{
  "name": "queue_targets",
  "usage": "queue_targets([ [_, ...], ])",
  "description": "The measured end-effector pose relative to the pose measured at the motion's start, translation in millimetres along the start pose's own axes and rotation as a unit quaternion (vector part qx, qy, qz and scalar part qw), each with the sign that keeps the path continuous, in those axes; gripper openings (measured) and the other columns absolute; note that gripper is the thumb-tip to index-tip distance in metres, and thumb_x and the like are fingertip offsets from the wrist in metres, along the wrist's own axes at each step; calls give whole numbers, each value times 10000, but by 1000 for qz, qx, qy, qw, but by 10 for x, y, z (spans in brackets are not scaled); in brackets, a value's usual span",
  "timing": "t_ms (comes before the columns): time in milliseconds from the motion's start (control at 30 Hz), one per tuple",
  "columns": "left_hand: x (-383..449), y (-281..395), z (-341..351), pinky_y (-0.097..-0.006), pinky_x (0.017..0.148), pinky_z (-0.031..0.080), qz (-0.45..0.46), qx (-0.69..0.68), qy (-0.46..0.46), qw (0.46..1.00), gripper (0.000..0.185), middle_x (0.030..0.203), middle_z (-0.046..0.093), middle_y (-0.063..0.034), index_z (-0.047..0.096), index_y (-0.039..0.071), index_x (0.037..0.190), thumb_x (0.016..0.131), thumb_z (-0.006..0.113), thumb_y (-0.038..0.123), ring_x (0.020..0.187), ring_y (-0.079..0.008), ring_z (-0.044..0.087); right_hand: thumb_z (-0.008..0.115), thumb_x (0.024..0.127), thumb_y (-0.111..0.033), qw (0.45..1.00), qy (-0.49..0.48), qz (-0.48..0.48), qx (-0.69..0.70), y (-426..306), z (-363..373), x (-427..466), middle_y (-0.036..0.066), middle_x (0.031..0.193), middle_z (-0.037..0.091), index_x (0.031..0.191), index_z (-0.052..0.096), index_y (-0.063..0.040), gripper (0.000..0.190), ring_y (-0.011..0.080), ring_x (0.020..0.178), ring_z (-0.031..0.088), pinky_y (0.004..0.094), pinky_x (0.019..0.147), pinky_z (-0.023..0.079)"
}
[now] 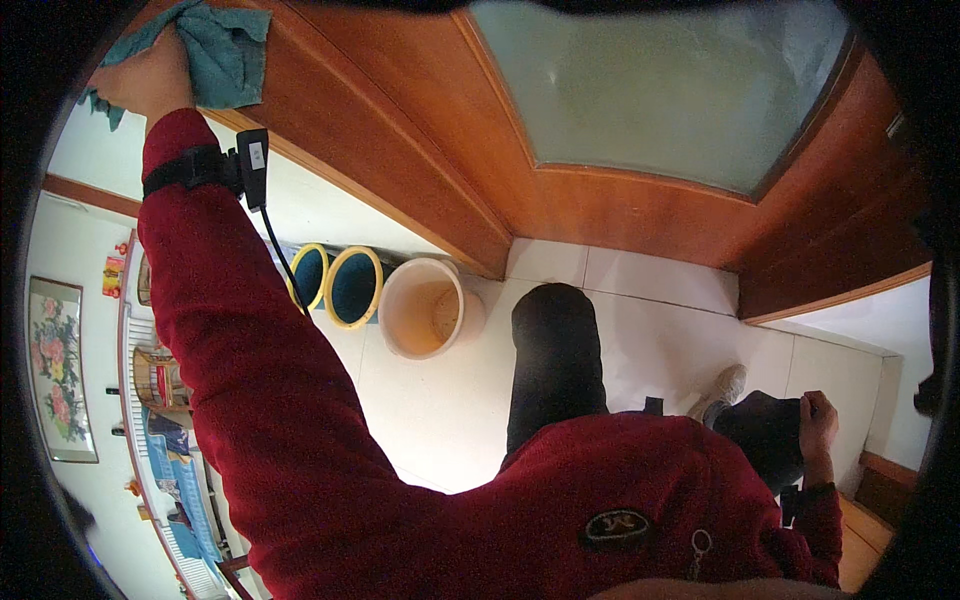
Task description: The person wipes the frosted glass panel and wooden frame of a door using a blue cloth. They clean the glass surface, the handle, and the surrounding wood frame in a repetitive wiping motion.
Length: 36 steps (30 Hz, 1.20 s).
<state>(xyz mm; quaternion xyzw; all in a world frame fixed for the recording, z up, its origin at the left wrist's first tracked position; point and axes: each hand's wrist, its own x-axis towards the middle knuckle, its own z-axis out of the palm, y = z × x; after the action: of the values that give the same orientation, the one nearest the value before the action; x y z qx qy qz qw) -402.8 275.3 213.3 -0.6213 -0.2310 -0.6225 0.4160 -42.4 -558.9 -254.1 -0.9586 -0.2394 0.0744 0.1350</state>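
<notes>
My left hand [147, 75] is stretched out at the upper left and grips a teal cloth [225, 56]. The cloth bunches around the fingers and hangs over the brown wooden door frame [360, 112], beside its outer edge. A black strap with a small device [253, 169] sits on my left wrist, and a cable runs down from it. My right hand [819, 424] is low at the right, against my bent knee in dark trousers [761, 435]. Its fingers look curled, and no object shows in them.
A wooden door with a frosted glass pane [675, 90] stands before me. On the tiled floor [427, 405], a pale bucket [469, 315] and two yellow-rimmed bins [352, 326] line the wall. Farther left are a wicker chair [154, 379], a blue-covered seat [187, 495] and a framed flower picture [64, 367].
</notes>
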Motion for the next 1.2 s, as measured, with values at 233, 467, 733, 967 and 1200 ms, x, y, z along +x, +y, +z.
queue_targets([
  [233, -515, 403, -221, -507, 944, 439, -58, -40, -60, 996, 905, 1132, 470, -269, 341, -89, 1264, 674, 887, 326, 1092, -418, 504, 606, 944, -215, 1000, -14, 10, 0, -48, 5, 17, 147, 956, 713, 1021, 677, -43, 201, 317, 916, 682, 388, 833, 521],
  [467, -943, 611, -329, -508, 1024, 428, -109, -66, -90, 988, 961, 1206, 437, -302, 252, -96, 1354, 698, 874, 228, 1152, -445, 486, 596, 954, -286, 1000, -19, 22, -11, -38, 2, 2, 157, 1003, 694, 1036, 663, -55, 254, 354, 961, 654, 427, 858, 510],
  [733, -1272, 753, -403, -421, 1020, 486, -122, -24, -144, 982, 1074, 1299, 379, -319, 148, -94, 1440, 718, 876, 223, 1246, -428, 464, 600, 954, -296, 998, -36, 43, -18, 31, 48, 55, 135, 1045, 703, 1064, 678, -82, 252, 340, 986, 658, 420, 874, 513],
  [967, -1383, 804, -444, -454, 1151, 333, -145, -38, -184, 971, 1181, 1403, 284, -365, 47, -112, 1481, 734, 866, 295, 1326, -476, 352, 602, 956, -289, 996, -45, 55, -44, -82, -19, 81, 128, 1054, 706, 1064, 680, -86, 243, 332, 1002, 662, 411, 881, 515],
  [1200, -1549, 793, -418, -505, 1205, 217, -170, -71, -184, 965, 1177, 1481, 189, -401, 27, -108, 1498, 753, 843, 298, 1404, -538, 218, 600, 957, -290, 998, -37, 32, -37, -237, -183, 61, 137, 1032, 706, 1065, 673, -84, 244, 333, 991, 665, 410, 863, 515],
])
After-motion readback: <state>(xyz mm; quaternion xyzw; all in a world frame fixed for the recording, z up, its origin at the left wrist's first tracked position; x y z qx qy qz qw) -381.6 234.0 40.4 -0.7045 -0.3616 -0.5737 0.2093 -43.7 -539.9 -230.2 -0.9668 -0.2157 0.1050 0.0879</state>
